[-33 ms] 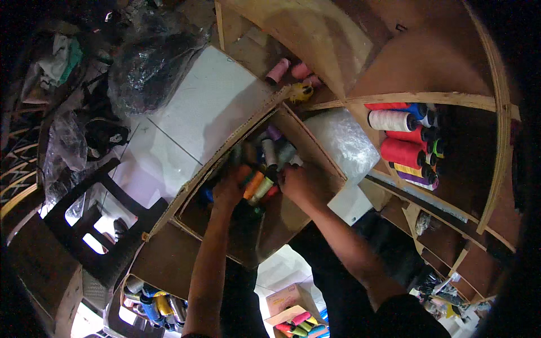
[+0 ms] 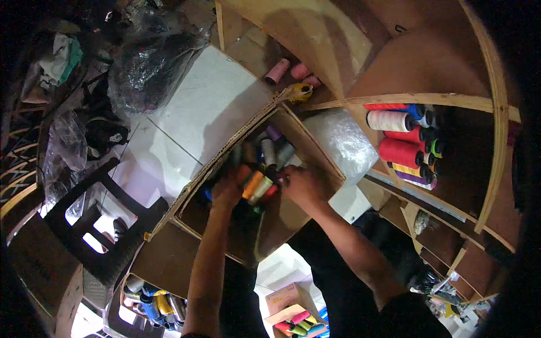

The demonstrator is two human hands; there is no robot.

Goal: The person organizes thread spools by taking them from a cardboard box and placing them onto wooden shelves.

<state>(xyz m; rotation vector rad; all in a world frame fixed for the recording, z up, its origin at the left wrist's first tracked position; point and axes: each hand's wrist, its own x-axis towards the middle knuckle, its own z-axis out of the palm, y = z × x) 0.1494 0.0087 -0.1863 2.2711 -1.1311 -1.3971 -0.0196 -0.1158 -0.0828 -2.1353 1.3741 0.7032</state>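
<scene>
Both my hands reach into an open cardboard box (image 2: 315, 152) that holds several thread spools. My left hand (image 2: 226, 192) is at the left side of the spools, beside a red-orange one (image 2: 244, 172); its fingertips are lost in shadow. My right hand (image 2: 303, 185) is at the right of the pile, fingers curled in, and what they hold, if anything, is hidden. Between the hands lie an orange spool (image 2: 253, 185) and a pale yellow-green spool (image 2: 261, 190). Behind them are grey spools (image 2: 267, 151) and a purple one (image 2: 274, 133).
A wooden shelf (image 2: 417, 100) at the right holds stacked spools, among them a red one (image 2: 400, 152). Pink spools (image 2: 277, 71) lie beyond the box. A black plastic chair (image 2: 132, 208) and clear plastic bags (image 2: 149, 79) are at the left. Below, another box (image 2: 284, 301) contains colourful spools.
My right hand has shifted slightly within the box, and a grey spool behind it shows more. The left hand has barely moved.
</scene>
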